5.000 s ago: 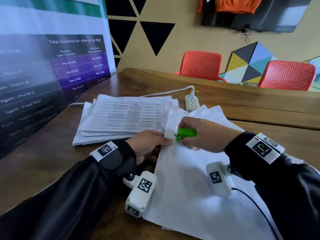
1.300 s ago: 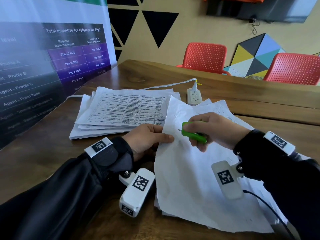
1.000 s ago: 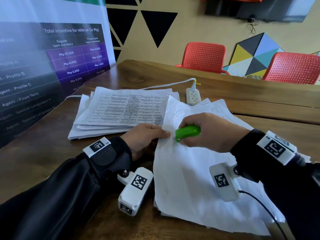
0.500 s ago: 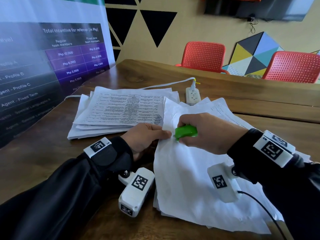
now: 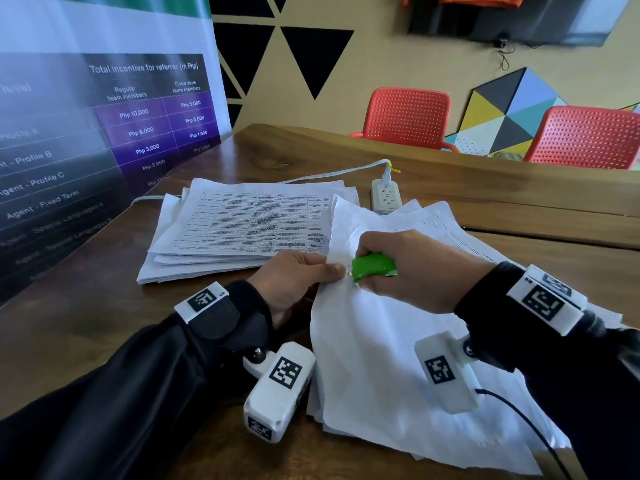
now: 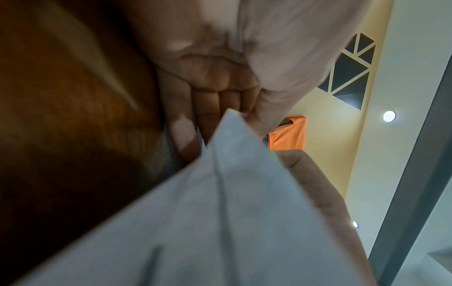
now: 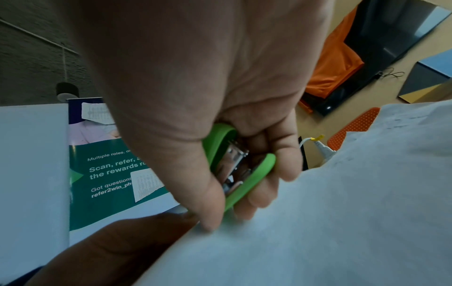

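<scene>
A loose bundle of white sheets (image 5: 388,358) lies on the wooden table (image 5: 86,323) in front of me. My left hand (image 5: 298,278) pinches its left edge between thumb and fingers; the left wrist view shows that paper edge (image 6: 234,174) caught in the fingers. My right hand (image 5: 408,268) grips a small green stapler (image 5: 372,266) whose nose sits on the paper edge right beside the left thumb. In the right wrist view the stapler (image 7: 244,170) shows its metal inside between two green arms, fingers wrapped around it.
A second stack of printed sheets (image 5: 242,226) lies to the left. A white power strip (image 5: 386,200) with its cord sits behind the papers. A banner (image 5: 86,140) stands along the table's left side. Two red chairs (image 5: 408,117) stand beyond the far edge.
Since 1.3 s ago my right hand has turned the stapler over and brought its nose down to the paper edge beside the left thumb. The left hand has kept its pinch.
</scene>
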Available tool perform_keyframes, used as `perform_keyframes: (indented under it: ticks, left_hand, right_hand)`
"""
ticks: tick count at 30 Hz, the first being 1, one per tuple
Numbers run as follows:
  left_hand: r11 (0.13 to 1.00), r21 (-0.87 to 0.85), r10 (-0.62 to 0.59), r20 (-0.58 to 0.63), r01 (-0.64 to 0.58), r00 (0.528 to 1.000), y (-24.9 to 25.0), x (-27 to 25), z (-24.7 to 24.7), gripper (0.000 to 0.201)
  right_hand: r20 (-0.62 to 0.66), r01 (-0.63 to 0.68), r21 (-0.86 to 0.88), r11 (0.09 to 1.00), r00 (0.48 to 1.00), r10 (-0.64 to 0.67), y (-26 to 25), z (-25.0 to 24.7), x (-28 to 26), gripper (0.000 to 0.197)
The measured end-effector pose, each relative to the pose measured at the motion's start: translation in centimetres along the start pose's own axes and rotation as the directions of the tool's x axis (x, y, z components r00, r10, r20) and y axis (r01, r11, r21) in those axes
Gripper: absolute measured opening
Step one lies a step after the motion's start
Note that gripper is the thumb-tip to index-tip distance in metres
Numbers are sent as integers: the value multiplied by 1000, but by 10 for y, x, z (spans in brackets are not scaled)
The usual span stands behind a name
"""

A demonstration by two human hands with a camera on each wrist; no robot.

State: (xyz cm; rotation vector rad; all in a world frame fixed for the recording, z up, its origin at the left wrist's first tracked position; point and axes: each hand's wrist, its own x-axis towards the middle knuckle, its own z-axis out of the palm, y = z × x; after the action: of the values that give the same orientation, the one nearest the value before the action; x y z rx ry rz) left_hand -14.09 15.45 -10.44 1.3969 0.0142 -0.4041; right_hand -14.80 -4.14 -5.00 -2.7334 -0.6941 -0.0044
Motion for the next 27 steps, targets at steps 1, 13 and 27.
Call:
perform_keyframes:
  ticks: [1, 13, 27]
  left_hand:
    - [1000, 15, 14, -6, -14, 1000, -1, 0, 1, 18]
    - [1000, -29, 3, 14, -2, 1000, 0, 2, -2, 26]
    - [999, -39, -3, 23, 4, 1000, -1, 6, -6, 11]
  right_hand:
    - [5, -6, -11, 1000, 1000, 6, -1, 1, 0, 17]
    - [65, -27, 153, 988, 998, 17, -2, -1, 1, 14]
    - [82, 25, 111, 994, 996, -34, 0, -1, 0, 34]
